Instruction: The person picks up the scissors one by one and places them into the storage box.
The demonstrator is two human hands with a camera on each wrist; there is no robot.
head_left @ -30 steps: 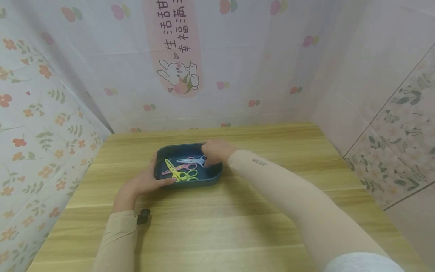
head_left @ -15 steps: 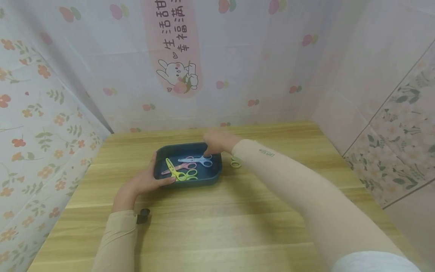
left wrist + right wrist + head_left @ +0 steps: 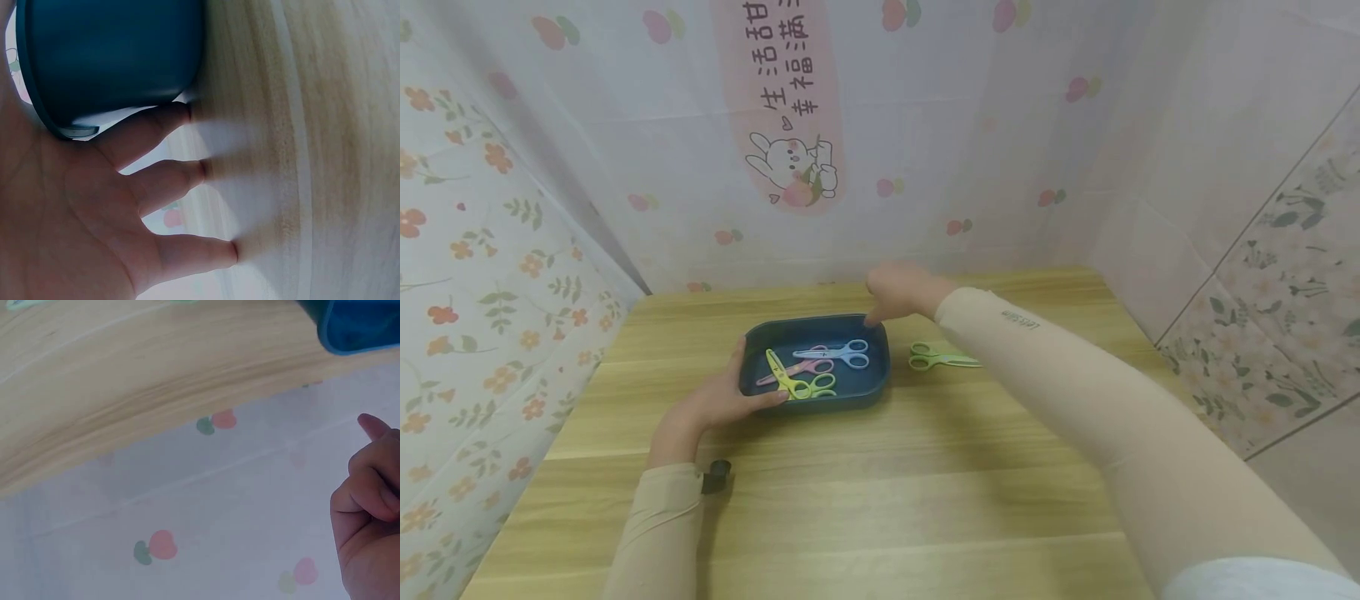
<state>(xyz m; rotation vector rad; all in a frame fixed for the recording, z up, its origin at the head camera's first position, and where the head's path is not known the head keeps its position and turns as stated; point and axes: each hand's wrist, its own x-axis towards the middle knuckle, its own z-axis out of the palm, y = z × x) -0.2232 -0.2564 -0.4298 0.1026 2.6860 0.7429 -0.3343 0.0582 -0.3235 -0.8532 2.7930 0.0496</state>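
My left hand [image 3: 711, 404] holds the left end of a dark blue tray [image 3: 882, 385], its thumb over the near rim. In the left wrist view, the other fingers [image 3: 194, 253] reach down outside the tray wall to the table. Inside lie blue scissors [image 3: 835, 354], partly covered pink scissors [image 3: 808, 367] and yellow scissors [image 3: 778, 371], with green handle loops [image 3: 822, 385] beside them. My right hand [image 3: 898, 289] hovers above the tray's far right corner. In the right wrist view it holds nothing: some fingers are curled and one digit [image 3: 374, 427] sticks out.
Light green scissors [image 3: 936, 358] lie on the wooden table [image 3: 865, 492] right of the tray, partly hidden by the right sleeve [image 3: 1060, 375]. A printed curtain [image 3: 992, 150] hangs behind the table's far edge. A floral cloth [image 3: 497, 333] hangs on the left.
My right hand has let go of the blue scissors, which now rest in the tray, and risen away toward the back right. The green scissors on the table have come into view.
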